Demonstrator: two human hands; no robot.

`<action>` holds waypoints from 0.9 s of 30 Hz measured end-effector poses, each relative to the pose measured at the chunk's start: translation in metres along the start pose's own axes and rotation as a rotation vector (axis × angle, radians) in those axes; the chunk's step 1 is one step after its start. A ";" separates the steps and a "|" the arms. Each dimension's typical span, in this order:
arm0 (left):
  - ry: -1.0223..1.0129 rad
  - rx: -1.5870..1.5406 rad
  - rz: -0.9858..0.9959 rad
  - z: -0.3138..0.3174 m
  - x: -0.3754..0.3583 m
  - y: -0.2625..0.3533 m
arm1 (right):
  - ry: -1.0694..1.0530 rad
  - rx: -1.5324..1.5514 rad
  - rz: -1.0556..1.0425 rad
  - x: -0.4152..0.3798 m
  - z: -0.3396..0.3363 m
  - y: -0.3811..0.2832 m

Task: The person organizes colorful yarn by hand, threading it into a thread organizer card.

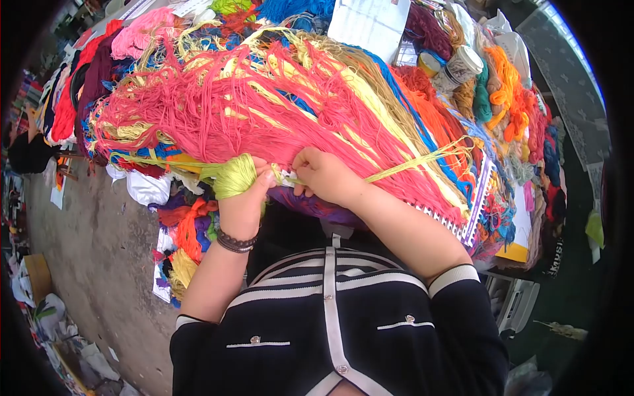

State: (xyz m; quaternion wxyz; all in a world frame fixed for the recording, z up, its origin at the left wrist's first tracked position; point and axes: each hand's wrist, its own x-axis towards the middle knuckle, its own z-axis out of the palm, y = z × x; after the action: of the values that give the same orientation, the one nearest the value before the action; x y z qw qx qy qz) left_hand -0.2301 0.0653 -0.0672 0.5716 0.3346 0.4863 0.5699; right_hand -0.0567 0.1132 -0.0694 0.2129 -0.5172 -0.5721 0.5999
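My left hand [263, 175] is closed, with a thick yellow-green skein of thread [232, 177] looped over it at the wrist. Close beside it, my right hand [325, 174] is pinched shut on a bit of yellow-green thread. Between my fingertips, a piece of that thread meets the white edge of a punched card strip [285, 177]; the exact contact is partly hidden. More yellow-green strands [422, 160] stretch out to the right past my right wrist. Under both hands lies a broad heap of pink thread [244, 125] mixed with pale yellow bundles.
Orange skeins [505, 86] and a white tub [462, 65] stand at the back right. A printed paper sheet [368, 28] lies at the back. To the right, a white strip with printing [479, 195] holds thread ends. Coloured skeins [193, 228] hang at the left above the concrete floor [99, 251].
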 end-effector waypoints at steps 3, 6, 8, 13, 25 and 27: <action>-0.012 0.034 0.075 0.001 0.001 -0.004 | 0.006 -0.011 -0.006 -0.001 0.000 -0.001; -0.094 -0.305 -0.111 0.005 0.004 -0.003 | 0.005 0.029 -0.013 -0.002 0.001 0.000; -0.157 -0.247 -0.134 -0.001 0.004 -0.003 | 0.000 0.074 -0.013 -0.002 -0.001 0.000; -0.268 0.204 -0.159 0.010 0.005 0.002 | -0.056 0.725 0.106 -0.006 -0.016 -0.008; -0.002 -0.203 0.241 -0.133 0.039 0.069 | -0.076 0.098 0.013 0.001 -0.001 0.003; 0.272 -0.324 0.318 -0.122 0.032 0.099 | -0.072 0.092 0.007 0.003 0.000 0.007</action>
State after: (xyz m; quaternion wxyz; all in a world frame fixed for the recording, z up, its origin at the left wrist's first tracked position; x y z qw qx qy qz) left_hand -0.3806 0.0878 -0.0175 0.4504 0.2311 0.4023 0.7628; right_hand -0.0554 0.1142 -0.0768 0.2138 -0.4868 -0.5494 0.6445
